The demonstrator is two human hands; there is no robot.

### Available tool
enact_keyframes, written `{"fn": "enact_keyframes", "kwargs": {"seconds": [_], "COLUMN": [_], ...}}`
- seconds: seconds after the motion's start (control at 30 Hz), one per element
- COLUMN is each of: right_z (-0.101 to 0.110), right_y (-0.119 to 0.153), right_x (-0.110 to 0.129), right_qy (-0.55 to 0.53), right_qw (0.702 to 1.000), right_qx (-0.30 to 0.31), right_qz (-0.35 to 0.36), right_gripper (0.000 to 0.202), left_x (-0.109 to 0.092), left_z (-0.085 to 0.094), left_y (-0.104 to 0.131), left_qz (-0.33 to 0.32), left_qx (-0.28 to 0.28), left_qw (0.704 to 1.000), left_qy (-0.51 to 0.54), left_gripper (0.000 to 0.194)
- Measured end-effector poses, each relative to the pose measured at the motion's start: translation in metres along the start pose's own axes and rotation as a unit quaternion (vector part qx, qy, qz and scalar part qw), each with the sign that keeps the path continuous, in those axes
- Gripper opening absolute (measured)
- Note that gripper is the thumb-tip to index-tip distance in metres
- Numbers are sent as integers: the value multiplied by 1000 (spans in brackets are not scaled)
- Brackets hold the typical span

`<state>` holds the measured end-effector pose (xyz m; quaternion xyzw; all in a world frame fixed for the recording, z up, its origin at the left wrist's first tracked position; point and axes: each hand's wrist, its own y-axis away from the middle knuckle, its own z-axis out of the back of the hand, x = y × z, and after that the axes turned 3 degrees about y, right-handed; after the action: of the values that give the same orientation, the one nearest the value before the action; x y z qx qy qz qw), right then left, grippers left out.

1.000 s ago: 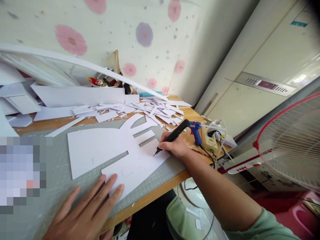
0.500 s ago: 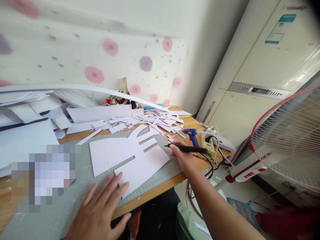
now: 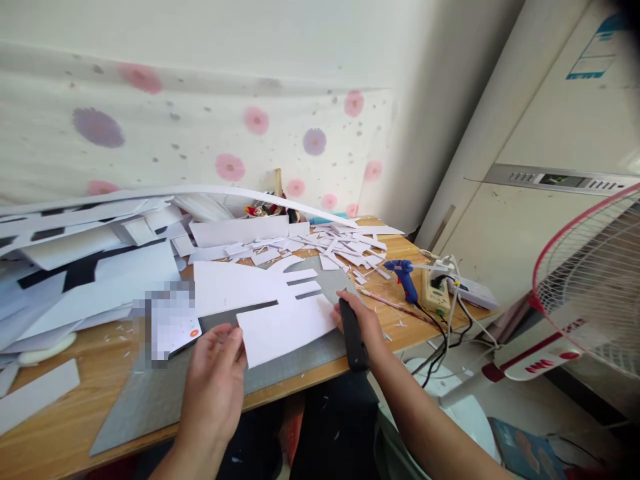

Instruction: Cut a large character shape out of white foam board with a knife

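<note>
On the mat (image 3: 300, 363), the left hand (image 3: 215, 387) pinches the card's (image 3: 285, 327) near corner to steady it; right hand (image 3: 363, 327) beside the card grips a knife (image 3: 353, 343), kept clear.

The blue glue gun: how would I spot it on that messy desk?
Start at the wooden desk and go to its far right corner, beside the yellowish power strip. The blue glue gun lies just past the white offcuts, the only bright blue tool there.
</note>
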<state>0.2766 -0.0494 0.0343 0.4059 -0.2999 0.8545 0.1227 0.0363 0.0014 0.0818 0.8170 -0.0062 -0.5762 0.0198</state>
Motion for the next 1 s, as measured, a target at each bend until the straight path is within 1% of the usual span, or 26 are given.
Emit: {"fn": "enact_keyframes", "kwargs": {"seconds": [0.03, 0.1, 0.13, 0.17, 0.2, 0.3, 0.37, 0.43, 0.47, 0.5, 0.53, 0.57, 0.6, 0.63, 0.7, 0.8, 0.87, 1.0], "right_z": [0, 2, 4, 7, 10, 21, 27, 26, 23, 18, 11, 3, -6, -14, -29, -41, -43, -43], "right_y": [2, 3, 1, -3, -10, -42, -62, -73, -74, -71, -65, -57, -48, -39, -25, -15, -13, -11], "right_x": [2, 5, 6, 8, 8, 9, 10, 17, 23, 31, 40, 49, 59, 68, 81, 89, 89, 88], "right_qy": [9, 40, 59, 78, 95, 134, 149, 157, 135, 97, 24, -72, -141, -176, -194, -183, -177, -155], "right_qw": [999, 994, 990, 987, 985, 982, 982, 984, 988, 993, 997, 991, 979, 972, 971, 975, 976, 979], "right_qx": [31, 86, 105, 115, 119, 114, 103, 81, 72, 72, 75, 105, 139, 153, 135, 93, 80, 68], "right_qz": [20, 55, 69, 77, 79, 67, 51, 35, 21, 7, -16, -39, -45, -38, -43, -86, -104, -118], "right_gripper": [38, 37, 37, 37, 37, 42, 51, 59, 60, 60, 58, 56, 58, 62, 63, 53, 48, 45], "left_x": [-7, -17, -20, -21, -23, -27, -33, -38, -41, -42, -43, -43, -42, -41, -38, -34, -32, -28], "left_z": [-5, -11, -12, -12, -10, 3, 14, 25, 30, 34, 37, 39, 41, 42, 42, 42, 41, 39], "left_y": [-2, -6, -7, -8, -8, -10, -10, -8, -7, -5, -3, -1, 1, 2, 4, 5, 7, 9], "left_qz": [57, 159, 195, 214, 219, 189, 163, 146, 141, 137, 133, 128, 123, 120, 112, 87, 69, 51], "left_qx": [-10, 11, 30, 44, 50, 28, 20, 16, 14, 11, 10, 8, 8, 9, 13, 24, 29, 24], "left_qw": [997, 984, 978, 974, 973, 981, 986, 989, 990, 990, 991, 992, 992, 992, 993, 996, 997, 998], "left_qy": [51, 79, 69, 57, 48, 45, 43, 32, 27, 24, 22, 21, 23, 26, 34, 30, 17, 10], "left_gripper": [28, 31, 33, 36, 37, 41, 49, 59, 63, 66, 67, 66, 65, 65, 65, 68, 70, 70]}}
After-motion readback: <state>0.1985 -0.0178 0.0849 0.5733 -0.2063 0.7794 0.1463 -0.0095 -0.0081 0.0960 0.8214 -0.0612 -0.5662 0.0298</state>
